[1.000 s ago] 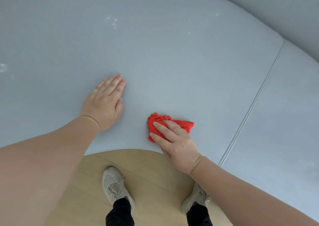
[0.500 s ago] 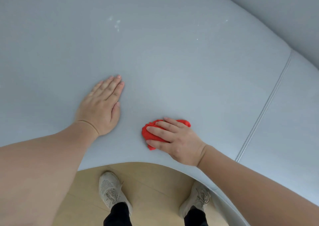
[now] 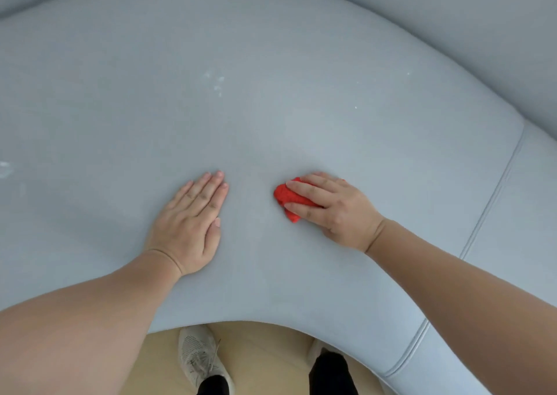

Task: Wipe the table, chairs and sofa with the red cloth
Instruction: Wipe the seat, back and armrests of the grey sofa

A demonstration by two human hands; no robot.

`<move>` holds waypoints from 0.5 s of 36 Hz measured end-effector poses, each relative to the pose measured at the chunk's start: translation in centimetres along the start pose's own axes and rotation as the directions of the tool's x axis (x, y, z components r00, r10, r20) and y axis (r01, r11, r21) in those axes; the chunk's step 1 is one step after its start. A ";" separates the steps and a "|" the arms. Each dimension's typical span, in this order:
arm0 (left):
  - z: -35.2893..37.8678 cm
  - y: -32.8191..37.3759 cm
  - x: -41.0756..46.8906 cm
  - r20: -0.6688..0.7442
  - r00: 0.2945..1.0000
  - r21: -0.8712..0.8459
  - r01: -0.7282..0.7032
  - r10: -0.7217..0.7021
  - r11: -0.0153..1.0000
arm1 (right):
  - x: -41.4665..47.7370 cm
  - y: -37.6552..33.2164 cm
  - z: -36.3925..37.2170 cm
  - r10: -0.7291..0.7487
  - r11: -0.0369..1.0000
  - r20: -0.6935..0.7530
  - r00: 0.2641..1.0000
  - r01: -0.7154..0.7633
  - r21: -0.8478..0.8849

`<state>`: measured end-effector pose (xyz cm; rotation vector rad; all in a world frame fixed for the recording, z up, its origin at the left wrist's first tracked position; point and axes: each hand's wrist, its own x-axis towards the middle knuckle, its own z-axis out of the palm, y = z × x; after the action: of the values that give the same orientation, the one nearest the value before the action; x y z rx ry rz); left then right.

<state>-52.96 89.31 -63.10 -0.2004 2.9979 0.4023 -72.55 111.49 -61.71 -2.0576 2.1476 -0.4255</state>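
L hand (image 3: 190, 225): flat, palm down on the sofa (image 3: 271, 123) seat. Fingers straight and pressed together, thumb lying alongside the index finger. Holds nothing.

R hand (image 3: 334, 210): lies on the cloth (image 3: 284, 195). Fingers near straight, a little apart, laid across its top and pressing it to the seat. Thumb hidden, so cannot tell whether it pinches.

Cloth: red, bunched, mostly under the R fingers. Its left end and a lower corner stick out past the fingertips. It sits on the seat mid-frame, right of the L hand and apart from it, w/ bare fabric between. Both forearms bare.

Surface: pale grey-blue upholstery, smooth. White specks (image 3: 215, 82) lie on the seat beyond the hands. A white smear (image 3: 5, 167) shows at the far left edge, and a few tiny flecks at upper right. A piped seam (image 3: 488, 201) runs down the right side, splitting the seat from the next section.

Room: the seat's front edge curves over a light wood floor (image 3: 265, 355). Below it are one pale mesh shoe (image 3: 196, 358) w/ laces and black trouser legs (image 3: 331, 373).
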 end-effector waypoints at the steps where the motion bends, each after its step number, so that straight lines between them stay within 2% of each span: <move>1: -0.1 -0.1 0.1 -0.004 1.000 0.005 0.007 -0.007 1.000 | 0.1 0.8 -0.3 -0.005 1.000 -0.002 1.000 0.005 0.000; 5: -0.2 0.2 0.3 -0.008 1.000 0.011 0.011 -0.011 1.000 | 1.2 4.5 -1.4 0.048 0.999 -0.086 0.995 -0.049 -0.009; 12: 0.2 -0.2 0.3 -0.010 1.000 0.035 0.017 -0.017 0.999 | 1.8 7.8 -1.6 -0.002 1.000 -0.139 0.990 0.000 -0.017; 18: 0.3 0.2 0.2 0.009 1.000 0.047 0.027 -0.027 0.999 | 2.1 11.4 -2.8 0.065 0.996 -0.217 0.974 -0.078 -0.049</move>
<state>-53.20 89.51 -63.34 -0.2342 2.9884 0.3291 -84.34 109.99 -62.21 -2.0402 2.3742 -0.6104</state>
